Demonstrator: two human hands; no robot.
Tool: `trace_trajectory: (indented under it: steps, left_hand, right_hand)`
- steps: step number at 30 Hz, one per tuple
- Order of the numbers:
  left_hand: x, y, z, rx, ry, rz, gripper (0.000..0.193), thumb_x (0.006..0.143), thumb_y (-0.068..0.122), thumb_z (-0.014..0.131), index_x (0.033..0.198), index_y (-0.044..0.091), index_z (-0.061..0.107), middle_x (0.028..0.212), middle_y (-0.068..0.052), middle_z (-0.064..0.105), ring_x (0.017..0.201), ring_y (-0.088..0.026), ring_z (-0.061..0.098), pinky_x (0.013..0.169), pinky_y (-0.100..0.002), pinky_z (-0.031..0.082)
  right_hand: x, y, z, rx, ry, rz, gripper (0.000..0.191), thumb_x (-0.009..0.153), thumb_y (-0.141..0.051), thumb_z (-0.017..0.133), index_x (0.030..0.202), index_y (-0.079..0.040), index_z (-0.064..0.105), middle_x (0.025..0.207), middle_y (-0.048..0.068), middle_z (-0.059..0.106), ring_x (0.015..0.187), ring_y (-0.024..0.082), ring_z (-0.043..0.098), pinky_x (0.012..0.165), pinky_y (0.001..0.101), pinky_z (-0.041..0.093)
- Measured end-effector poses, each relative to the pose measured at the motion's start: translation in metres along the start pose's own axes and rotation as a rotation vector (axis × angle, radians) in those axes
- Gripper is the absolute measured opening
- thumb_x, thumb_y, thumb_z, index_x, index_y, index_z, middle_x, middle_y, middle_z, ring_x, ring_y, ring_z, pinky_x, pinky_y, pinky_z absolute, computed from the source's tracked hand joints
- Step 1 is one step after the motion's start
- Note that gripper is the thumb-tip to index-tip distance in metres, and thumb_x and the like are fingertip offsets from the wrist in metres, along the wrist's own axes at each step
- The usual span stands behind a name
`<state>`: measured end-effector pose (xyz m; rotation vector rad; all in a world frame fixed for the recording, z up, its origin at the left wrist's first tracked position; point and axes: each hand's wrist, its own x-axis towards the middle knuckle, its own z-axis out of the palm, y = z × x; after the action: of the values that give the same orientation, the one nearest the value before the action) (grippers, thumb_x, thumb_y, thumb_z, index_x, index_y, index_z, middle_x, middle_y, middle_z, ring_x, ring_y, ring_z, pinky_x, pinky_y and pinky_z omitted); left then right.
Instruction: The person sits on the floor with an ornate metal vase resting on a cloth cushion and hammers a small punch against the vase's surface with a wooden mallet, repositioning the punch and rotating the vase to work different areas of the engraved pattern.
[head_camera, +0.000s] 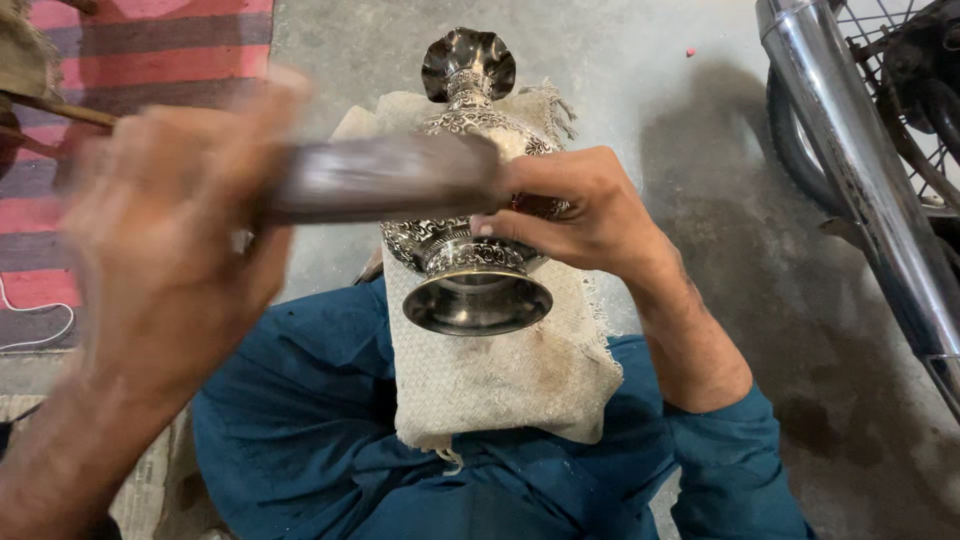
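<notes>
Between both hands, across lap: engraved metal vase (470, 200) lying on coarse cloth pad (500, 370), flared mouth away, foot toward body. Right hand (580, 215) clamped over vase belly, thumb pressing underside. Left hand (170, 250) blurred, fist closed round dark tool handle (385, 178), head over vase shoulder. Right of right hand: chrome motorcycle exhaust (860, 170). Best kept: vase pinned firm against cloth, short controlled strokes, thumb clear of tool head.
</notes>
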<state>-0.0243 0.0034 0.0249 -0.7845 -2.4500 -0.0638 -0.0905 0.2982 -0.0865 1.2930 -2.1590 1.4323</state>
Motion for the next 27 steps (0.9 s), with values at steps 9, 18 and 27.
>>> trace_trajectory:
  steps: [9,18,27]
  left_hand:
    - [0.001,0.005,-0.001,0.018,-0.058,-0.021,0.063,0.095,0.007,0.073,0.153,0.021,0.054,0.108,-0.005,0.058,0.095,-0.024,0.057,0.087,-0.038,0.044]
    - [0.01,0.007,-0.003,0.374,-0.052,0.125,0.061,0.091,0.006,0.081,0.147,0.024,0.064,0.098,-0.001,0.059,0.087,-0.022,0.058,0.082,-0.038,0.045]
    - [0.006,0.001,0.001,0.337,-0.032,0.187,0.059,0.09,0.008,0.084,0.143,0.024,0.064,0.099,-0.003,0.058,0.087,-0.023,0.058,0.082,-0.042,0.05]
  right_hand:
    - [-0.004,-0.005,-0.001,-0.02,0.012,0.032,0.015,0.099,-0.011,0.078,0.113,-0.008,0.074,0.102,0.004,0.079,0.092,0.013,0.079,0.077,0.0264,0.064]
    - [-0.007,-0.003,-0.001,-0.079,0.037,0.063,0.016,0.092,-0.014,0.083,0.105,-0.006,0.076,0.087,0.005,0.078,0.073,0.013,0.074,0.062,0.0272,0.057]
    - [-0.016,0.01,0.003,-0.046,0.073,-0.015,0.017,0.095,-0.014,0.081,0.11,-0.008,0.076,0.091,0.005,0.079,0.077,0.011,0.076,0.063,0.0245,0.058]
